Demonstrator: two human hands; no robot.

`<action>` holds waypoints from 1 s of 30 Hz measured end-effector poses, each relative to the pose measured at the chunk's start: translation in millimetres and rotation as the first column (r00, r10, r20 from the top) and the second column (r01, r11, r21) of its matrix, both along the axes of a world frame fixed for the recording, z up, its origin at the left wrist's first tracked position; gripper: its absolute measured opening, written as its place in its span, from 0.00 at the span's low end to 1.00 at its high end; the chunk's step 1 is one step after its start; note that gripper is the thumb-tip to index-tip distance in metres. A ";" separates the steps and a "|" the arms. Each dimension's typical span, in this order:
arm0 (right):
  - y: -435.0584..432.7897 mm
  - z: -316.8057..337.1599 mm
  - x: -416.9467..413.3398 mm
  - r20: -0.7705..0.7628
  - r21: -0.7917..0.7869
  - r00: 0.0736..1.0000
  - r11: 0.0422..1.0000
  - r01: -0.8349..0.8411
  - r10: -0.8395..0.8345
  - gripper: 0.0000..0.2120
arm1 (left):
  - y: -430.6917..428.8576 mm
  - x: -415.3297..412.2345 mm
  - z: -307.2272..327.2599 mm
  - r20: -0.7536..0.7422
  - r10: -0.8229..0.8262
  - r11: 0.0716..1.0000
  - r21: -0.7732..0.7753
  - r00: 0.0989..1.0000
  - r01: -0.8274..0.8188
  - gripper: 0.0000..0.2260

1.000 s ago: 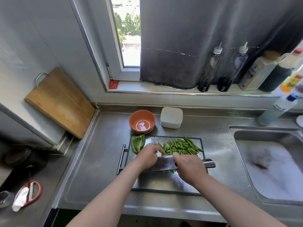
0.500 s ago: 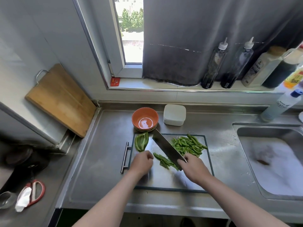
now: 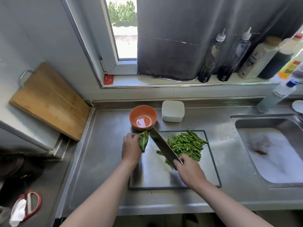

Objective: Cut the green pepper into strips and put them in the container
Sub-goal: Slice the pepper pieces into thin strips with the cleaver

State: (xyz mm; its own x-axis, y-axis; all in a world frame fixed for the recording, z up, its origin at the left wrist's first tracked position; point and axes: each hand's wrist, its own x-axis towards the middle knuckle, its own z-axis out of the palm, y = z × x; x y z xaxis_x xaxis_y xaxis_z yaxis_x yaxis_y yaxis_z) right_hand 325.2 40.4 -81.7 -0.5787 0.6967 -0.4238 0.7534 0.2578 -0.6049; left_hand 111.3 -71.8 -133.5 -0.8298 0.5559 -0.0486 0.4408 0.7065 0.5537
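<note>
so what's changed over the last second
The left hand left the cut strips, moved to the far left corner of the board and took hold of the uncut pepper piece. The right hand, gripping the knife throughout, swung the blade from lying crosswise to pointing toward the orange bowl. The bowl, white container and board stayed put.

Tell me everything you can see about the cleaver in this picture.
The cleaver has a broad, rectangular blade of dull grey metal. Its handle is hidden inside the right hand, which grips it. The blade lies diagonally over the steel cutting board, its far end pointing toward the orange bowl. The pile of green pepper strips lies against its right side; a few strips show at its left. Whether the edge touches the board cannot be told.
</note>
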 end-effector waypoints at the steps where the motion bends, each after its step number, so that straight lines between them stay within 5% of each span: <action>1: -5.5 -1.0 -0.8 0.003 -0.008 1.000 1.000 0.005 -0.005 0.12 | -3.9 -8.6 -3.7 0.003 -0.031 0.999 -0.044 1.000 0.031 0.17; 5: -24.9 -7.3 -0.6 0.045 -0.020 0.999 1.000 0.010 -0.009 0.12 | -10.2 -19.2 -15.2 0.136 -0.148 0.974 -0.153 0.980 0.168 0.21; 19: -19.8 -7.6 -11.0 0.139 0.043 0.989 0.998 0.040 -0.046 0.11 | -50.2 30.8 -25.1 -0.138 -0.187 0.982 -0.006 0.973 0.188 0.18; 25: -23.8 -3.5 -8.0 0.147 0.085 0.988 0.995 -0.054 0.041 0.11 | -30.4 13.2 -27.4 0.034 -0.275 0.961 -0.034 0.961 0.276 0.26; 30: -16.1 -2.7 -3.7 0.141 0.068 0.986 0.993 -0.095 0.085 0.11 | -37.7 31.6 -25.0 -0.017 -0.354 0.935 -0.003 0.935 0.354 0.23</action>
